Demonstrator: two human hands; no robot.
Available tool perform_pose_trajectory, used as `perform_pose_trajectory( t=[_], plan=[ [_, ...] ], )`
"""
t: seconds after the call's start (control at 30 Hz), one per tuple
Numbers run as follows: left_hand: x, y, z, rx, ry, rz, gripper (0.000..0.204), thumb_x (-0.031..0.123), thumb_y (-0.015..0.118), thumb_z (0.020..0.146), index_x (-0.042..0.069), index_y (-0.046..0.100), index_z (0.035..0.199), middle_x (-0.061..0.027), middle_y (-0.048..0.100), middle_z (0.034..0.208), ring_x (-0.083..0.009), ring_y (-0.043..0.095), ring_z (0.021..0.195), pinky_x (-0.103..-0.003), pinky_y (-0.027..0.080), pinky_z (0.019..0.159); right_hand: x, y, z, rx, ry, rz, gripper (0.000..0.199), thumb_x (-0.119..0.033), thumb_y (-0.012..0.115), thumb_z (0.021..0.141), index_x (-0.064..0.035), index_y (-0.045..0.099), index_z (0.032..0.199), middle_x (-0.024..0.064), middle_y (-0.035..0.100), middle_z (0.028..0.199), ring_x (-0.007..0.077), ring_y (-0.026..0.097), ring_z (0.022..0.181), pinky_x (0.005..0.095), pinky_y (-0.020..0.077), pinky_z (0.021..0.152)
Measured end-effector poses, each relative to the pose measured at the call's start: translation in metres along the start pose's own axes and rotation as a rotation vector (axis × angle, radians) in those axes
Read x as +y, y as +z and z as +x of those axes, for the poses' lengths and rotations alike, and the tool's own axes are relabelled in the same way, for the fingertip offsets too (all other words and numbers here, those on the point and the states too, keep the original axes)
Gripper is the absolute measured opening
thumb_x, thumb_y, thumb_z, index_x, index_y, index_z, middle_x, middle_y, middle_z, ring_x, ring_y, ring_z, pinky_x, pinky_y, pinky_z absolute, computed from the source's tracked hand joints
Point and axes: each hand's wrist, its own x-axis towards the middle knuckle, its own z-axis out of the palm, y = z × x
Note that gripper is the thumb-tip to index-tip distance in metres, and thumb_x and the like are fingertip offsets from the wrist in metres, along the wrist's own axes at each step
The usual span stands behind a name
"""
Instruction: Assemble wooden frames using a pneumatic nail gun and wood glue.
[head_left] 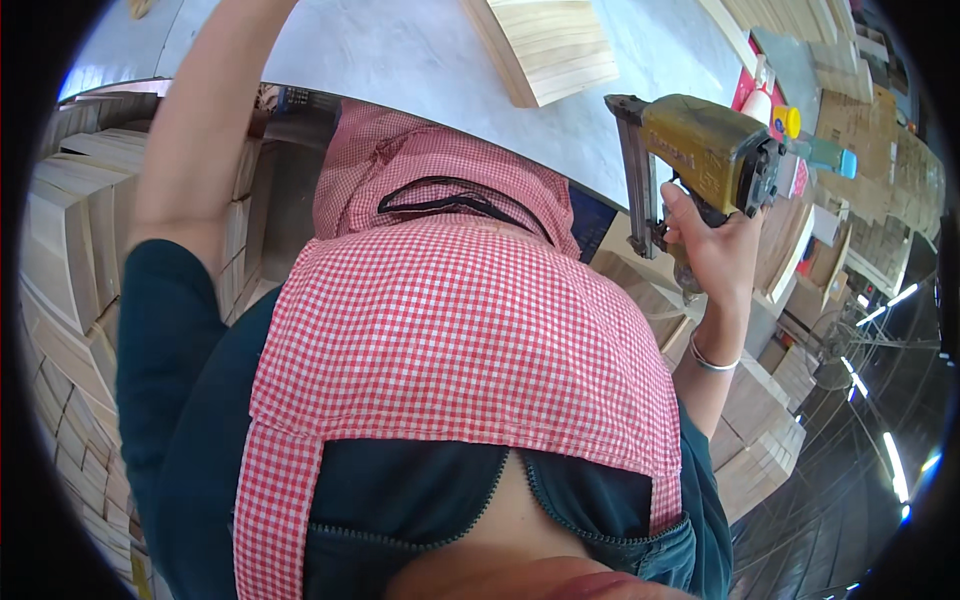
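My right hand [722,245] is wrapped round the grip of a yellow and black nail gun [700,140], holding it up at the right, beside the table's near edge. The gun's long dark nose and magazine are on its left side. Only the forearm [205,140] of my left arm shows, reaching up past the top of the view; the hand itself is outside it. A pale wooden piece [555,50], shaped like a board or shallow box, lies on the grey-white table [380,55] to the left of the gun.
Stacks of pale wooden pieces [70,240] stand at the left, below the table. More wooden pieces [790,20] are at the far right. A white bottle [758,100], a yellow cap [788,122] and brown cardboard [865,150] are behind the gun.
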Motion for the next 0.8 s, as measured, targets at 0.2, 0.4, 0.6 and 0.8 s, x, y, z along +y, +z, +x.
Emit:
perform_pose_trajectory(
  t=[0.2, 0.4, 0.6, 0.8],
  plan=[
    [0.057, 0.013, 0.008, -0.409, 0.219, 0.148, 0.089, 0.037, 0.085, 0.065, -0.004, 0.049, 0.135, -0.0226, 0.056, 0.131, -0.0349, 0.057, 0.114, -0.044, 0.045, 0.102, 0.017, -0.015, -0.004, 0.062, -0.023, 0.043, 0.024, -0.011, 0.081, 0.084, 0.0038, 0.069, 0.099, 0.0041, 0.063, 0.066, 0.0089, 0.05, 0.046, 0.0227, 0.037, 0.04],
    [0.104, 0.068, 0.062, -0.537, -0.149, 0.018, 0.074, 0.05, 0.08, 0.066, -0.005, 0.064, 0.112, -0.0206, 0.064, 0.104, -0.0332, 0.062, 0.094, -0.044, 0.05, 0.088, 0.018, -0.034, 0.005, 0.161, 0.026, 0.062, 0.024, -0.013, 0.08, 0.085, 0.005, 0.068, 0.096, 0.0038, 0.061, 0.063, 0.0095, 0.049, 0.044, 0.0239, 0.0377, 0.04],
    [0.14, 0.088, 0.052, -0.361, -0.056, 0.209, 0.067, 0.056, 0.076, 0.068, -0.005, 0.069, 0.095, -0.0179, 0.064, 0.087, -0.0319, 0.062, 0.081, -0.042, 0.051, 0.076, 0.022, -0.05, 0.03, 0.137, 0.105, -0.066, 0.026, -0.019, 0.079, 0.088, 0.0044, 0.069, 0.093, 0.0032, 0.059, 0.058, 0.0098, 0.048, 0.042, 0.024, 0.038, 0.04],
    [0.134, 0.103, 0.055, -0.428, -0.057, 0.211, 0.069, 0.056, 0.077, 0.068, -0.006, 0.068, 0.098, -0.0184, 0.065, 0.09, -0.0307, 0.061, 0.081, -0.041, 0.05, 0.075, 0.025, -0.048, 0.049, 0.063, 0.056, -0.07, 0.028, -0.023, 0.078, 0.088, 0.0037, 0.07, 0.091, 0.0023, 0.056, 0.055, 0.0099, 0.048, 0.042, 0.0242, 0.0383, 0.041]
  ],
)
